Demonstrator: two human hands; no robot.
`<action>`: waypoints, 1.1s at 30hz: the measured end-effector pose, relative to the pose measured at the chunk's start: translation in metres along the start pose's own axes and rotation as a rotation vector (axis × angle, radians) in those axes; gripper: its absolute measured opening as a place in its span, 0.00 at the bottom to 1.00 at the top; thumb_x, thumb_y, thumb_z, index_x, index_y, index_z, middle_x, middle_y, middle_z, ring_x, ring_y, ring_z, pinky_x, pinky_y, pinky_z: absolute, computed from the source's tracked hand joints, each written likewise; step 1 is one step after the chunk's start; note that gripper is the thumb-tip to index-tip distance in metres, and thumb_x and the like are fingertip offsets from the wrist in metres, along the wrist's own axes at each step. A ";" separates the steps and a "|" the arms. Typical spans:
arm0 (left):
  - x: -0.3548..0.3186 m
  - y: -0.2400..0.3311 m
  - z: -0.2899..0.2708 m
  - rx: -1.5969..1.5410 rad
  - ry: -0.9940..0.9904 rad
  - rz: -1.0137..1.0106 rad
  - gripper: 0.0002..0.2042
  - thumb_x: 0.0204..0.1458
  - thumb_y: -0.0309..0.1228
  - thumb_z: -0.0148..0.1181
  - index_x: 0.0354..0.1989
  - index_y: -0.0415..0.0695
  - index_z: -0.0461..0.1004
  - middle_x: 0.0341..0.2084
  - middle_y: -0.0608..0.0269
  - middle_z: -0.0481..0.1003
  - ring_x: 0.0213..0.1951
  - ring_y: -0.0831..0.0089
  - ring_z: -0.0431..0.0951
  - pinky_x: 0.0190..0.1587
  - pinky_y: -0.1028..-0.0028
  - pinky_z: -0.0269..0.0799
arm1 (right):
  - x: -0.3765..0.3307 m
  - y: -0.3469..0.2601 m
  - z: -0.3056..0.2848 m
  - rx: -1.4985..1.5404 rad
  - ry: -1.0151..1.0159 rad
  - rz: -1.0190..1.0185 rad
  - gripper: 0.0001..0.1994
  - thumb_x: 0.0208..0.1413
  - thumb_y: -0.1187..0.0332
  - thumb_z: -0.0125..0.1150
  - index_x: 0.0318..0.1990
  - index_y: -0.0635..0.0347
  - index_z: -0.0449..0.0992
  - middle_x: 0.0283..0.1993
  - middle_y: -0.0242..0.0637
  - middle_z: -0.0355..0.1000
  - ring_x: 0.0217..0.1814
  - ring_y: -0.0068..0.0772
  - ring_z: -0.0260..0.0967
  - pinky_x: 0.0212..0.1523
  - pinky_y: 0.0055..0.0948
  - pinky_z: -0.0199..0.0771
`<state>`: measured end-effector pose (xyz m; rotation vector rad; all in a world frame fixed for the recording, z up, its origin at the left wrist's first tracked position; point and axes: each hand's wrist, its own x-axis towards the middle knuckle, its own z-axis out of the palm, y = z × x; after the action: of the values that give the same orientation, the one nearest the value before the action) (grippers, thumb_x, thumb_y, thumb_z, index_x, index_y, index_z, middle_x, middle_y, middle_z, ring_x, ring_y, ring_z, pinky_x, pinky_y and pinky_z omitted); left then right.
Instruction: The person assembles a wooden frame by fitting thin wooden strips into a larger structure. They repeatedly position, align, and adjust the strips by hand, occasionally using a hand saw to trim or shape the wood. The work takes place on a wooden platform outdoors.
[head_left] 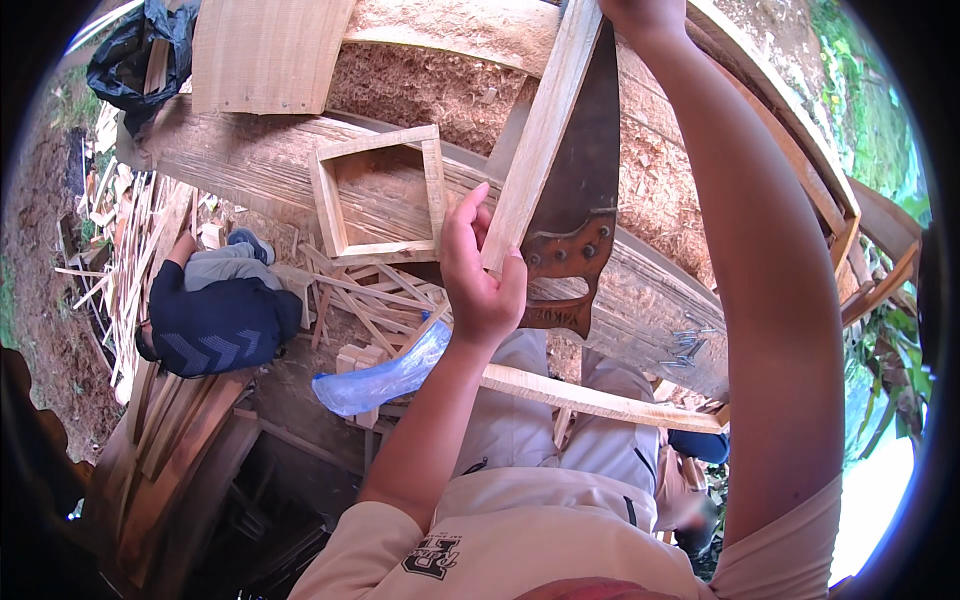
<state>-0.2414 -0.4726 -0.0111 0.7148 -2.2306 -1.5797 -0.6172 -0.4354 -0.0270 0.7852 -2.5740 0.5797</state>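
Note:
My left hand (480, 270) grips the lower end of a long pale wooden slat (545, 130) that runs up toward the top of the view. My right hand (640, 12) holds the same slat at its upper end, mostly cut off by the frame edge. Under the slat lies a hand saw (580, 215) with a dark blade and a rusty brown handle, resting on the sawdust-covered workbench (650, 290). A small square wooden frame (380, 195) lies on the bench just left of my left hand.
Another person in a dark top (215, 320) crouches at the left among wood scraps (130, 230). A blue plastic bag (385, 375) and a second slat (600, 400) lie below the bench. Several nails (685, 345) sit on the bench edge. A black bag (135, 55) is top left.

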 end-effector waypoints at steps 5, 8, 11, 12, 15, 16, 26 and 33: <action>0.006 0.007 -0.004 0.169 -0.055 0.071 0.34 0.49 0.17 0.53 0.71 0.34 0.63 0.45 0.59 0.67 0.44 0.70 0.70 0.56 0.68 0.70 | 0.000 0.002 0.006 -0.111 0.026 -0.059 0.11 0.69 0.66 0.52 0.40 0.63 0.76 0.30 0.54 0.77 0.34 0.59 0.79 0.38 0.51 0.81; 0.004 0.004 0.000 0.056 0.000 0.028 0.31 0.49 0.17 0.54 0.67 0.34 0.65 0.45 0.58 0.68 0.46 0.70 0.70 0.56 0.68 0.69 | 0.000 0.000 0.008 -0.094 0.034 -0.070 0.11 0.70 0.65 0.50 0.41 0.62 0.76 0.31 0.54 0.78 0.35 0.59 0.80 0.39 0.52 0.81; 0.002 -0.001 0.003 0.014 0.021 0.051 0.27 0.49 0.18 0.54 0.62 0.34 0.67 0.46 0.57 0.70 0.47 0.70 0.72 0.56 0.68 0.70 | -0.003 0.002 0.006 -0.018 -0.083 0.019 0.11 0.71 0.65 0.49 0.43 0.61 0.75 0.32 0.54 0.79 0.36 0.57 0.81 0.39 0.52 0.81; 0.002 -0.001 0.003 0.003 0.023 0.033 0.25 0.50 0.18 0.54 0.60 0.35 0.67 0.46 0.56 0.70 0.47 0.70 0.72 0.56 0.68 0.70 | -0.002 0.003 0.006 -0.027 -0.097 0.024 0.11 0.71 0.64 0.48 0.43 0.61 0.75 0.32 0.54 0.79 0.36 0.57 0.81 0.39 0.52 0.81; 0.000 -0.001 0.003 -0.015 0.020 -0.012 0.23 0.50 0.18 0.55 0.57 0.35 0.68 0.46 0.56 0.71 0.46 0.70 0.73 0.55 0.68 0.71 | -0.002 0.004 0.007 -0.054 -0.122 0.027 0.11 0.71 0.65 0.47 0.44 0.60 0.74 0.33 0.54 0.79 0.37 0.57 0.81 0.39 0.52 0.81; 0.000 -0.002 0.002 -0.009 0.015 -0.022 0.23 0.50 0.18 0.55 0.57 0.35 0.68 0.46 0.56 0.71 0.46 0.70 0.73 0.55 0.68 0.71 | -0.002 0.005 0.008 -0.063 -0.119 0.017 0.10 0.71 0.65 0.47 0.44 0.60 0.74 0.33 0.54 0.79 0.36 0.57 0.81 0.38 0.52 0.81; -0.002 -0.003 0.003 -0.030 0.014 -0.017 0.23 0.50 0.17 0.55 0.59 0.35 0.67 0.48 0.56 0.71 0.49 0.69 0.75 0.58 0.67 0.71 | -0.003 0.006 0.009 -0.078 -0.138 0.031 0.10 0.71 0.65 0.46 0.45 0.61 0.73 0.32 0.54 0.80 0.36 0.58 0.81 0.38 0.53 0.81; -0.001 -0.001 0.001 -0.012 0.007 -0.004 0.23 0.51 0.17 0.55 0.58 0.35 0.67 0.48 0.56 0.70 0.49 0.68 0.74 0.58 0.66 0.71 | -0.002 0.005 0.008 -0.069 -0.141 0.049 0.11 0.71 0.65 0.46 0.45 0.61 0.73 0.33 0.56 0.79 0.35 0.61 0.81 0.37 0.56 0.81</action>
<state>-0.2415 -0.4715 -0.0120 0.7213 -2.2144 -1.5886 -0.6208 -0.4343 -0.0357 0.7675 -2.7326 0.4624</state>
